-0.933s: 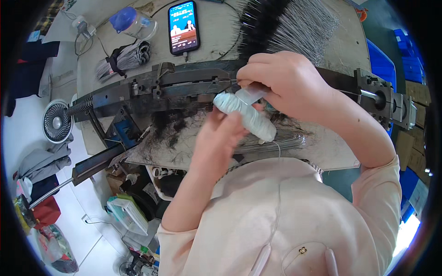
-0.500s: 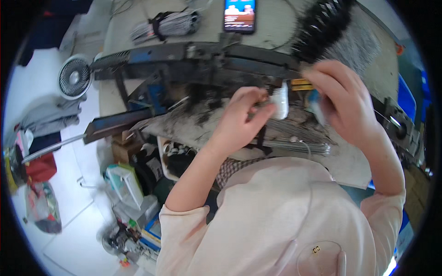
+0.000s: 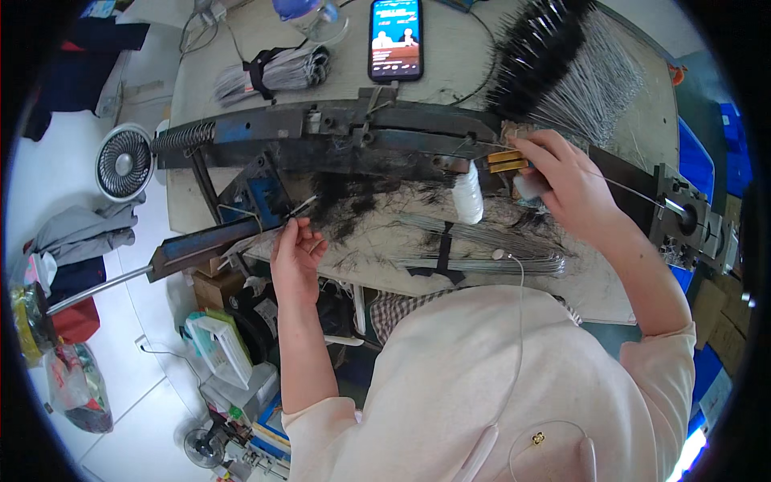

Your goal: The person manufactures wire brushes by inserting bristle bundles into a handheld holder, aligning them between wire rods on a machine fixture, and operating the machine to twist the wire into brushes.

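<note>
My left hand (image 3: 297, 251) is at the left part of the bench, its fingers curled and fingertips closed at the lower end of a thin pale-tipped rod (image 3: 304, 205), beside a blue metal bracket (image 3: 269, 189). My right hand (image 3: 569, 186) is at the right end of a long dark metal bar fixture (image 3: 321, 128). Its thumb and forefinger close by a brass-coloured block (image 3: 506, 161); what they pinch is hidden. A whitish pad (image 3: 528, 187) shows under that hand. Rightward from it a thin metal wire (image 3: 630, 189) runs to a chuck (image 3: 683, 215). A white wrapped roll (image 3: 467, 197) hangs from the bar.
Tied wire bundles (image 3: 490, 247) lie near my body, another (image 3: 281, 71) at the far left. Black bristle brushes (image 3: 534, 56) with wire stems stand far right. A lit phone (image 3: 396, 38) rests behind the bar. Black bristle scraps (image 3: 345, 197) litter the bench. A fan (image 3: 124, 162) stands left.
My left hand has left the white roll and moved left to the thin rod. My right hand has come down and in by the brass-coloured block. The view has shifted a little.
</note>
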Demonstrator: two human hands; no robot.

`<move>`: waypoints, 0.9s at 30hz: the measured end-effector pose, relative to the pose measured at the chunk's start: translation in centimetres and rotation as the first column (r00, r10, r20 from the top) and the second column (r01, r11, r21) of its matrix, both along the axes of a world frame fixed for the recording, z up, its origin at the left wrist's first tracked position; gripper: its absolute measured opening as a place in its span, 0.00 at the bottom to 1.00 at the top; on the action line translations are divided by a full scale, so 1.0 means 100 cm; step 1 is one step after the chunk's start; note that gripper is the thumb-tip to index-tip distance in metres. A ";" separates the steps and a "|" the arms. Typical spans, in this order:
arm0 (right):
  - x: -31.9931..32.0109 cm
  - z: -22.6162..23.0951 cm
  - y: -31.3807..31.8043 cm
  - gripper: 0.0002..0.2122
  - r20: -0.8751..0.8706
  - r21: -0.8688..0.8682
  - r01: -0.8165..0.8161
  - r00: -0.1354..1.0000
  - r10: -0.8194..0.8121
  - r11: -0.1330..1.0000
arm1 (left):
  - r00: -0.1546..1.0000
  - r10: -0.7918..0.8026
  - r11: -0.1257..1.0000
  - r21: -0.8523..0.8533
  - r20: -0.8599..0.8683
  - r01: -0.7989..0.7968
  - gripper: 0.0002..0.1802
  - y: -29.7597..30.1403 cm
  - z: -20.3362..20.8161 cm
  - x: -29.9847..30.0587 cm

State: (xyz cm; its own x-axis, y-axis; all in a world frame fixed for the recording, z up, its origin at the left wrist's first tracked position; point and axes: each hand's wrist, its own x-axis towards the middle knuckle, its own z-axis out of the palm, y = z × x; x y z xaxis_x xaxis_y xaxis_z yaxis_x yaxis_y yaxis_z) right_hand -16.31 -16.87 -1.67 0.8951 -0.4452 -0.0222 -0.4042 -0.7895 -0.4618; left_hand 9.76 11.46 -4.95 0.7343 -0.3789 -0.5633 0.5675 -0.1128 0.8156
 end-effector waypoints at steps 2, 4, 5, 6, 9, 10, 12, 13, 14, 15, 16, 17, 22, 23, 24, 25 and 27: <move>0.001 -0.012 -0.003 0.21 -0.008 0.008 0.026 1.000 -0.026 1.000 | 0.999 0.051 0.997 0.060 -0.014 -0.050 0.12 -0.006 0.004 -0.001; 0.000 -0.015 -0.003 0.19 -0.014 0.020 0.048 0.999 -0.047 0.999 | 0.999 0.046 0.998 0.039 0.012 -0.047 0.11 -0.002 -0.003 0.002; 0.000 -0.015 -0.003 0.19 0.005 0.022 0.043 0.999 -0.043 0.999 | 0.998 0.054 0.998 0.021 0.038 -0.055 0.11 -0.001 -0.005 0.002; 0.000 -0.015 -0.003 0.18 0.023 0.024 0.038 0.999 -0.039 0.999 | 0.998 0.047 0.999 0.021 0.039 -0.048 0.11 -0.002 -0.006 0.001; -0.001 -0.018 -0.003 0.18 0.026 0.052 0.045 0.999 -0.047 0.998 | 0.994 0.105 0.994 0.016 0.033 -0.106 0.11 -0.006 -0.007 -0.002; -0.002 -0.019 -0.003 0.18 0.026 0.052 0.049 0.998 -0.050 0.997 | 0.990 0.138 0.990 0.010 0.023 -0.138 0.11 -0.008 -0.006 -0.004; -0.002 -0.022 -0.003 0.18 0.039 0.037 0.048 0.998 -0.050 0.998 | 0.986 0.169 0.986 0.004 0.012 -0.169 0.12 -0.007 -0.006 -0.006; -0.003 -0.024 -0.003 0.18 0.039 0.036 0.051 0.998 -0.053 0.998 | 0.990 0.142 0.990 0.015 0.018 -0.143 0.12 -0.006 -0.006 -0.006; -0.003 -0.026 -0.003 0.18 0.057 0.037 0.050 0.997 -0.052 0.998 | 0.993 0.116 0.993 0.025 0.023 -0.117 0.13 -0.005 -0.006 -0.006; -0.004 -0.026 -0.003 0.18 0.075 0.038 0.050 0.996 -0.052 0.998 | 0.993 0.112 0.993 0.024 0.023 -0.113 0.13 -0.007 -0.002 -0.006; -0.004 -0.025 -0.003 0.18 0.074 0.037 0.053 0.996 -0.056 0.998 | 0.997 0.077 0.995 0.063 0.008 -0.077 0.13 -0.010 0.004 -0.007; -0.002 -0.023 -0.002 0.17 0.065 0.029 0.052 0.996 -0.054 0.998 | 0.999 0.041 0.994 0.101 -0.008 -0.040 0.14 -0.012 0.008 -0.008; -0.016 -0.003 0.003 0.15 0.090 0.086 0.037 0.995 -0.044 0.996 | 0.999 0.031 0.999 0.011 0.017 -0.031 0.13 -0.003 0.001 -0.014; -0.023 0.008 0.007 0.14 0.131 0.250 -0.061 0.991 0.029 0.966 | 0.999 0.036 0.999 -0.039 -0.041 -0.037 0.12 -0.004 0.001 -0.016; -0.030 0.020 0.006 0.13 0.184 0.400 -0.159 0.979 0.091 0.903 | 0.999 0.021 0.999 -0.045 -0.048 -0.023 0.12 -0.013 0.004 -0.022; -0.035 0.032 0.001 0.13 0.175 0.395 -0.141 0.982 0.077 0.908 | 0.986 -0.148 0.976 -0.171 -0.083 0.132 0.10 -0.027 0.011 -0.034; -0.046 0.057 -0.009 0.12 0.271 0.551 -0.131 0.962 -0.029 0.824 | 0.886 -0.462 0.849 -0.304 -0.031 0.432 0.08 -0.063 0.033 -0.066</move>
State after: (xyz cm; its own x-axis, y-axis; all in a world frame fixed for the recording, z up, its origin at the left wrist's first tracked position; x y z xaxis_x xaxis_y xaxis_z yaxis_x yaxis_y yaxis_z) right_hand -20.90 -17.80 4.01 0.9247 -0.3801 -0.0202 -0.1754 -0.3784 -0.9089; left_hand 3.13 5.16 -1.66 0.3934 -0.8049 -0.4443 0.5902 -0.1494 0.7933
